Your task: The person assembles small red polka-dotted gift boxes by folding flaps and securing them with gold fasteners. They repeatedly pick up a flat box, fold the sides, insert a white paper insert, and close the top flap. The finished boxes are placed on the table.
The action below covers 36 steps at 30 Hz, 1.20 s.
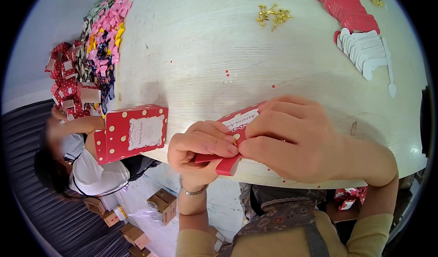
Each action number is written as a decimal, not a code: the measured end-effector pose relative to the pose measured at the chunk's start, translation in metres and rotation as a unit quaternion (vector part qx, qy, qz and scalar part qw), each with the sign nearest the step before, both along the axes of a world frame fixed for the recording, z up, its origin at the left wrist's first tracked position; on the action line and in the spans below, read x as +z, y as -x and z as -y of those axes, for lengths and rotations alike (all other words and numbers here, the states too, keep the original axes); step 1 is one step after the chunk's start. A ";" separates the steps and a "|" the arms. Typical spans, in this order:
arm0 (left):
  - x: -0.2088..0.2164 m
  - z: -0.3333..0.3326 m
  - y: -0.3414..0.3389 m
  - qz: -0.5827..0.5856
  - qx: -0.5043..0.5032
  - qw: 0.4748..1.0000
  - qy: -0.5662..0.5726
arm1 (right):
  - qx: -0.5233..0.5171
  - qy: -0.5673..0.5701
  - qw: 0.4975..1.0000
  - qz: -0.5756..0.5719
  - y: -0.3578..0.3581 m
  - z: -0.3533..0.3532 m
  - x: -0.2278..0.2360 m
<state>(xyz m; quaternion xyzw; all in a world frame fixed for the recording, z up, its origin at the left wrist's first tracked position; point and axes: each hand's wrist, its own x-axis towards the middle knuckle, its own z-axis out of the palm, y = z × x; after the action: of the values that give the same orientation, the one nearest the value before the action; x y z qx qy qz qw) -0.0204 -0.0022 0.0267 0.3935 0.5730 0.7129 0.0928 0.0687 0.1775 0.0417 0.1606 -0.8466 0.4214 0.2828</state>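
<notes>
Close to the table's near edge, a red dotted paper box (242,120) with a white label is between my two hands. My left hand (200,145) pinches its near side, thumb and fingers closed on the red card. From the right, my right hand (292,136) covers much of the box, its fingertips pressed together against the left hand's. A tiny gold bit shows between the fingertips; it looks like a brass fastener, mostly hidden. A red flap (227,167) sticks out below the fingers. To my left stands a second red dotted box (123,134) with a white label.
Gold brass fasteners (273,16) lie at the far side. Red card pieces (344,6) and white cut-outs (365,51) are fanned at the far right. Pink and dark bows (107,33) and red dotted boxes (68,81) pile up left. A co-worker (93,168) sits at left.
</notes>
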 end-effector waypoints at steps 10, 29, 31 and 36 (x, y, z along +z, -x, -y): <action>0.002 0.000 -0.003 -0.144 0.044 0.987 0.051 | 0.014 0.055 0.998 0.011 0.003 0.001 0.000; 0.001 0.000 -0.013 -0.086 0.079 0.988 0.101 | 0.000 0.015 1.000 -0.022 0.001 0.002 -0.003; 0.001 -0.001 -0.012 -0.111 0.096 0.984 0.104 | -0.007 0.009 0.999 -0.032 0.001 0.003 -0.005; 0.008 0.000 -0.011 -0.109 0.078 0.984 0.117 | -0.018 -0.002 0.999 -0.036 0.001 0.005 -0.003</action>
<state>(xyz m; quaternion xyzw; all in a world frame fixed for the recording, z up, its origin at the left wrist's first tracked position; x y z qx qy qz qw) -0.0091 -0.0020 0.0346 0.4095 0.6881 0.5987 0.0193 0.0680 0.1724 0.0384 0.1605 -0.8396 0.4084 0.3204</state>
